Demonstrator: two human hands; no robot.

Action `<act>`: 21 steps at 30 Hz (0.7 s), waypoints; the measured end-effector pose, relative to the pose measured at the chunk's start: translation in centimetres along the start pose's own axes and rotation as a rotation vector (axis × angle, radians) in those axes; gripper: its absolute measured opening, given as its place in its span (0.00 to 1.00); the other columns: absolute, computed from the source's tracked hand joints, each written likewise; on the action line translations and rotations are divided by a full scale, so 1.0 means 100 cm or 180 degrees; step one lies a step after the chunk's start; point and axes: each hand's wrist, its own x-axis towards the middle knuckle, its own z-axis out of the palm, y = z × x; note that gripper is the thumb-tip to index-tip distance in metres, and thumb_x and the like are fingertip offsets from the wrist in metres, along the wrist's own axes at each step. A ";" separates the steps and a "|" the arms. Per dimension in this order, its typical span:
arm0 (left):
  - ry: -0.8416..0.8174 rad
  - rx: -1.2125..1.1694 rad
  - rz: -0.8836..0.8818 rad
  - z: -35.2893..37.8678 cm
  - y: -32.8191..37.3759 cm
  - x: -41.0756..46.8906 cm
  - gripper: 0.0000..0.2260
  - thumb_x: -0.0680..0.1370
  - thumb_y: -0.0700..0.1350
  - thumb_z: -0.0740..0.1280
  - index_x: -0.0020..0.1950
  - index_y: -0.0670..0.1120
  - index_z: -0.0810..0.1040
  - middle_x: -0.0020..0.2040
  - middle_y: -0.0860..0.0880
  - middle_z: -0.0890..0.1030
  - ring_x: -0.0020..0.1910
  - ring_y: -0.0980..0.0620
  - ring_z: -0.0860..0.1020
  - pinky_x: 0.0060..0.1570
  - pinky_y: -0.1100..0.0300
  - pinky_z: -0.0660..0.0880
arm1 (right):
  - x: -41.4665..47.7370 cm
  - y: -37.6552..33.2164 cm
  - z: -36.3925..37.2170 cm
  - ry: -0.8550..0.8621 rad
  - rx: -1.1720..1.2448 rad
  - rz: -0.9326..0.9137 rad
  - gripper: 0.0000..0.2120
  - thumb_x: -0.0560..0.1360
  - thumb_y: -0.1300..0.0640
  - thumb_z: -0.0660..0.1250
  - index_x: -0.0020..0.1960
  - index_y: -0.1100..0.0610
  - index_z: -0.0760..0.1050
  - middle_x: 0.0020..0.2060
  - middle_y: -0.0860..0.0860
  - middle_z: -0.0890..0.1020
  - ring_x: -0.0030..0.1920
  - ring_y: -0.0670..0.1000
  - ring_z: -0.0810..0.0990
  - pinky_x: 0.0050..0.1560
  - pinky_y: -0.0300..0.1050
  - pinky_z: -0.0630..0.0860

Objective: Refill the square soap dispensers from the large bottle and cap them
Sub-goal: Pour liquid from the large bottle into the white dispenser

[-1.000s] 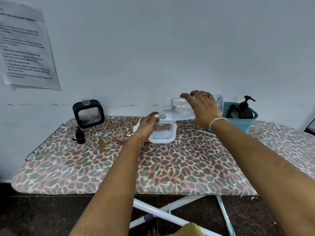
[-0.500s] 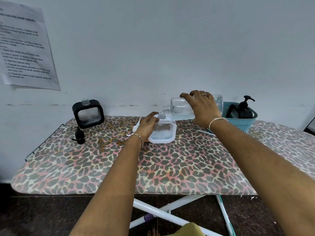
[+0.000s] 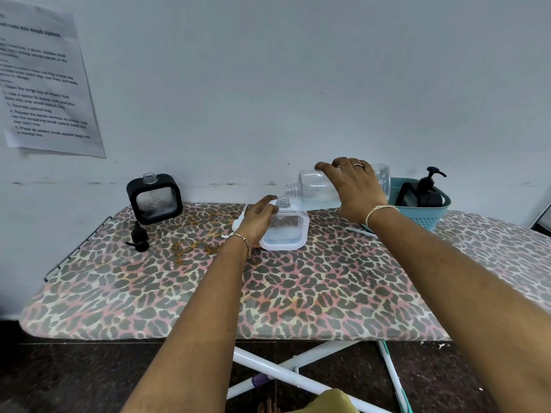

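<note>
A white square soap dispenser (image 3: 286, 234) stands uncapped at the middle of the leopard-print board, and my left hand (image 3: 258, 220) grips its left side. My right hand (image 3: 354, 189) holds the large clear bottle (image 3: 316, 186) tipped on its side, its open neck pointing left just above the white dispenser's neck. A black square dispenser (image 3: 155, 198) stands uncapped at the back left. Its black pump cap (image 3: 138, 236) lies on the board in front of it.
A teal basket (image 3: 423, 213) at the back right holds a black pump dispenser (image 3: 426, 192). Something white and thin (image 3: 360, 231) lies near my right wrist. The wall runs right behind the board (image 3: 298, 293). A wire rack edge (image 3: 77, 248) sticks out at the left.
The white dispenser's liquid level looks slightly higher. Both hands and the bottle stay almost where they were.
</note>
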 end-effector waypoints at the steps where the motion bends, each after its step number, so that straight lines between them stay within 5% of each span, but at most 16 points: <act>1: 0.0005 -0.0004 0.0007 0.000 0.000 0.000 0.17 0.82 0.47 0.55 0.70 0.52 0.69 0.58 0.52 0.71 0.60 0.52 0.71 0.61 0.59 0.67 | 0.000 0.000 0.000 0.0002 -0.0005 -0.0002 0.43 0.64 0.62 0.74 0.73 0.47 0.58 0.64 0.55 0.69 0.64 0.58 0.70 0.70 0.51 0.59; 21: 0.0007 -0.0036 -0.0053 0.000 0.001 0.000 0.17 0.81 0.47 0.57 0.69 0.54 0.70 0.64 0.49 0.71 0.63 0.48 0.72 0.66 0.50 0.69 | 0.000 0.000 0.001 -0.0018 -0.0033 0.0014 0.44 0.63 0.64 0.74 0.73 0.46 0.57 0.64 0.54 0.69 0.64 0.57 0.70 0.70 0.51 0.59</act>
